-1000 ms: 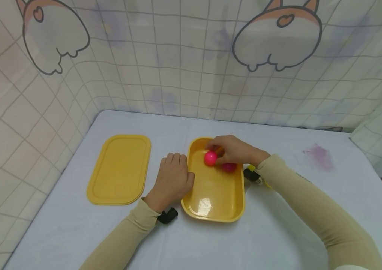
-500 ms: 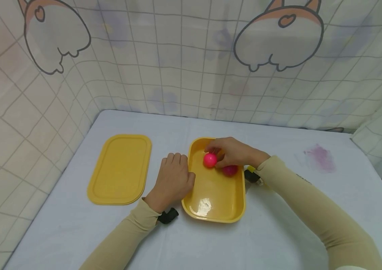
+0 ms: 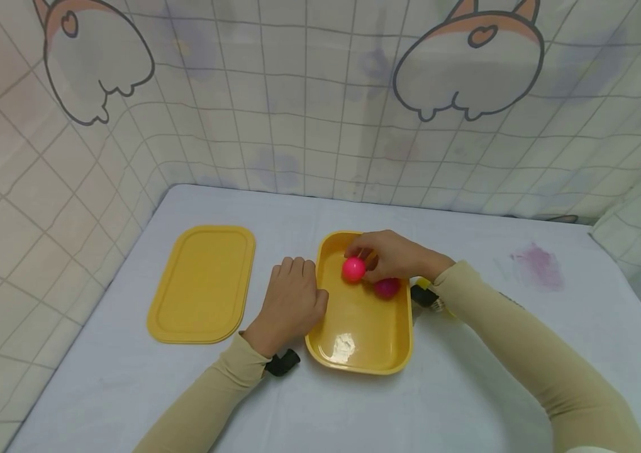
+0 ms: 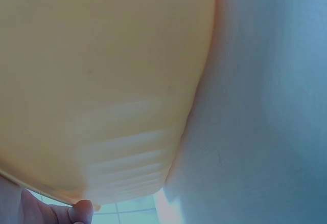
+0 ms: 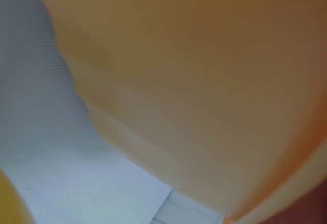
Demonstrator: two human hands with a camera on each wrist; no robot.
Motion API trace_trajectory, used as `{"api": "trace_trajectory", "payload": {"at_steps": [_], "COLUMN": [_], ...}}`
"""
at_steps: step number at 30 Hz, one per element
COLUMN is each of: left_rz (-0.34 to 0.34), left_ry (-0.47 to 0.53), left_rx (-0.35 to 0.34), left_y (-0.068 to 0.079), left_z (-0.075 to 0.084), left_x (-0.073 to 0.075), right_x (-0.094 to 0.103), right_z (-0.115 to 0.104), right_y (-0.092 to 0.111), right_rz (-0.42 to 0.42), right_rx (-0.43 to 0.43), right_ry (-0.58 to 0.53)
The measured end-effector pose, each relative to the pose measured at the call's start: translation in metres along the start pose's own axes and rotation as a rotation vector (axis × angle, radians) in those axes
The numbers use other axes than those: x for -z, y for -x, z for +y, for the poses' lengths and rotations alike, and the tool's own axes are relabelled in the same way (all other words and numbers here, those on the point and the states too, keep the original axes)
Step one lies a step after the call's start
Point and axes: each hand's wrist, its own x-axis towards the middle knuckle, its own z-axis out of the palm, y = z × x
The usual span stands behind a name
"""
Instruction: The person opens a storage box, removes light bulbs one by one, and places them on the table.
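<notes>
A yellow plastic box (image 3: 354,327) stands on the table, its lid off. My left hand (image 3: 288,305) grips the box's left rim, the thumb over the edge; in the left wrist view its fingertips (image 4: 82,211) show at the rim beside the outer wall. My right hand (image 3: 390,255) reaches over the right rim into the far half of the box, pinching a bright pink ball (image 3: 353,270) between thumb and fingers. Just under that hand, a darker pink ball (image 3: 387,288) lies against the right wall. The right wrist view is mostly filled by the box's outer wall (image 5: 179,96).
A flat yellow lid (image 3: 201,286) lies left of the box. Partly hidden under the right wrist is a yellow thing (image 3: 423,283) beside the black wrist strap. Behind the white-covered table (image 3: 490,390) hangs a checked curtain (image 3: 297,126); a pink stain (image 3: 538,264) marks the cloth at right.
The right hand has come slightly nearer with the bright pink ball, and more of the darker ball shows. The left hand stays on the rim.
</notes>
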Motion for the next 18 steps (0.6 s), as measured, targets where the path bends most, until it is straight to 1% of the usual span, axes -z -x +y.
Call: {"api": "trace_trajectory", "payload": {"at_steps": [6, 13, 18], "left_rz": [-0.020, -0.017, -0.020], "left_ry": [-0.012, -0.012, -0.008], "left_rx": [0.002, 0.001, 0.003], "left_y": [-0.001, -0.001, -0.001], "left_z": [0.001, 0.000, 0.001], "left_x": [0.000, -0.002, -0.002], "right_x": [0.003, 0.009, 0.012], "right_z": [0.000, -0.007, -0.011], "right_y": [0.007, 0.015, 0.020], "right_rz": [0.012, 0.038, 0.057], "right_rx": [-0.013, -0.023, -0.029], "right_ry": [-0.043, -0.032, -0.051]}}
